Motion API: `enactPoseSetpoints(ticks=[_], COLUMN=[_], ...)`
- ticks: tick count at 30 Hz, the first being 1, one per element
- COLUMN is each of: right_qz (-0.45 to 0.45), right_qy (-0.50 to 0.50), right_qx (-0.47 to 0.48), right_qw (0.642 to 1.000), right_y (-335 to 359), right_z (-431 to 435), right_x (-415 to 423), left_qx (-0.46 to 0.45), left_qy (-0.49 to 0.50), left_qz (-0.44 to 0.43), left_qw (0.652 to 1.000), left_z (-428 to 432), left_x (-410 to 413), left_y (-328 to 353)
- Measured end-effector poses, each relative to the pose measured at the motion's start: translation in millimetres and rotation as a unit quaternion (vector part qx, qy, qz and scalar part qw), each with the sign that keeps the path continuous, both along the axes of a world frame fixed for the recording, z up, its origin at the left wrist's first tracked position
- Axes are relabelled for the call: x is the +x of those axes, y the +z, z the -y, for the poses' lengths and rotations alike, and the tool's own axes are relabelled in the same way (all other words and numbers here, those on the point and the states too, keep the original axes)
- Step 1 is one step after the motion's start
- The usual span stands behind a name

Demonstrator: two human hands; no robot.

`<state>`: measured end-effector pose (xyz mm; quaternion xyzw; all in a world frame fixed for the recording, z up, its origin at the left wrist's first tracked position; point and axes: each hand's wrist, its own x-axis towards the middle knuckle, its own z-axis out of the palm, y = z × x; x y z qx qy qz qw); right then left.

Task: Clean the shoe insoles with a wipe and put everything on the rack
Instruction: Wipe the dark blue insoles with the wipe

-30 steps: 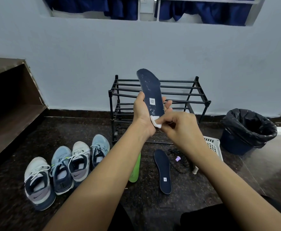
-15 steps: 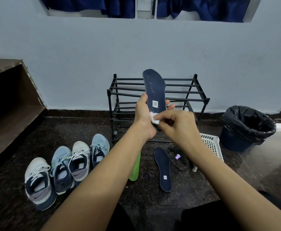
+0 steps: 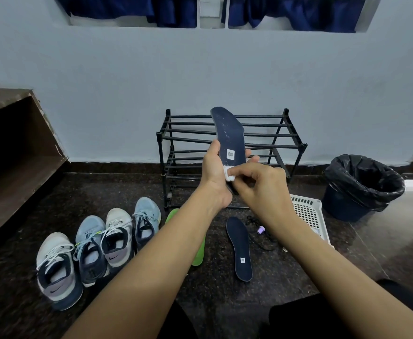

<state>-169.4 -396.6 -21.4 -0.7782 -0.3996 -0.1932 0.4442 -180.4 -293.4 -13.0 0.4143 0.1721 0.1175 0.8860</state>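
The left hand [image 3: 214,172] grips a dark insole [image 3: 230,135] by its heel, upright before the rack [image 3: 277,135], while the right hand [image 3: 261,185] pinches a small wadded wipe [image 3: 230,174] against that heel end. Held only at the bottom, the insole could bend away under rubbing. So small a wad may also slip from the pinch or leave the speckled toe part dirty.

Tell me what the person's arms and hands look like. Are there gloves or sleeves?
No gloves and no sleeves. The left hand and right hand are bare, and so are the left forearm and right forearm as far as the picture shows them. I can see no watch, ring, bracelet or marking on them.
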Motion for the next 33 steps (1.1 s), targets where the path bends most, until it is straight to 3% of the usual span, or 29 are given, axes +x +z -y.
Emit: enactPoseSetpoints(ticks=[8,16,27,33], right_qz=[-0.047,0.001,-0.043,-0.004], right_qy=[0.028,0.001,0.021,0.017], right_qx=[-0.097,-0.001,-0.098,-0.017], right_qw=[0.994,1.0,0.994,1.0], right_y=[6.3,-1.5,4.0,1.2], right_z=[5.7,4.0,10.3,8.1], right_x=[-0.3,-3.9,-0.2,-1.3], left_qx=[-0.038,-0.008,-0.053,-0.047], left_qy=[0.012,0.001,0.011,0.021], left_qz=[0.005,-0.01,-0.004,0.006], left_qw=[0.999,1.0,0.999,0.999], left_z=[-11.5,6.8,-6.8,4.5], left_x=[-0.9,-5.1,-0.5,-1.0], left_y=[5.6,1.6,6.0,4.3])
